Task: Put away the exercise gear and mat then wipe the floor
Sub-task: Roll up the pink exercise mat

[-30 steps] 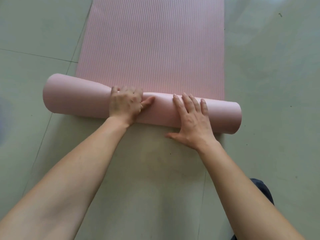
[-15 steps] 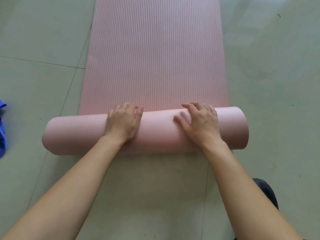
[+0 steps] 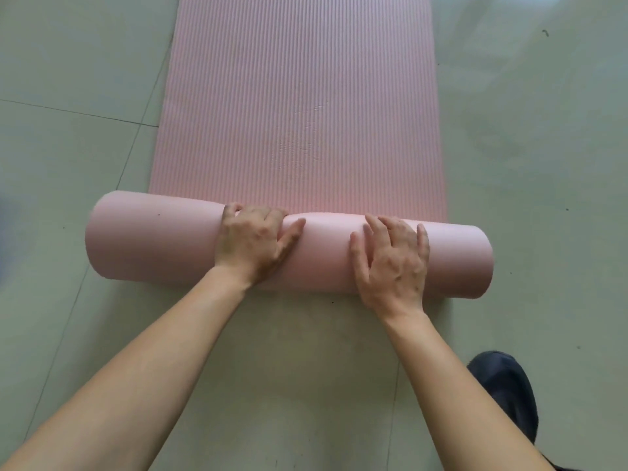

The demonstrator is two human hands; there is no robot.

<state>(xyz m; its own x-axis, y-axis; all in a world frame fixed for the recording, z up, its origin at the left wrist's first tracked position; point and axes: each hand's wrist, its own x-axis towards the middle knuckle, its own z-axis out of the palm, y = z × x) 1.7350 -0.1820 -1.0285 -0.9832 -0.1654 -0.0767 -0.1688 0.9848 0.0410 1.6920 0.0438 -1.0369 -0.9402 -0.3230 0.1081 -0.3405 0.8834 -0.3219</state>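
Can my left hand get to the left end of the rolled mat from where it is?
Probably yes: the left hand holds the rolled mat, and the roll's surface between it and the left end is bare.

The flat stretch of the mat [image 3: 299, 96] runs out past the top edge, so its far end is not seen. The left hand [image 3: 253, 239] curls its fingertips over the crest of the roll [image 3: 153, 239], where they are hidden. Its palm, and that of the right hand [image 3: 394, 263], lie unseen against the roll. The left forearm [image 3: 136, 385] and right forearm [image 3: 475, 402] are cut off by the bottom edge. The roll's ends face away, so its layers cannot be counted. A dark shape [image 3: 503, 389] at lower right is partly behind the right forearm, and what it is cannot be told. A bluish blur [image 3: 4, 232] sits at the left edge. A speck [image 3: 545, 33] on the floor [image 3: 543, 164] is too small to make out.
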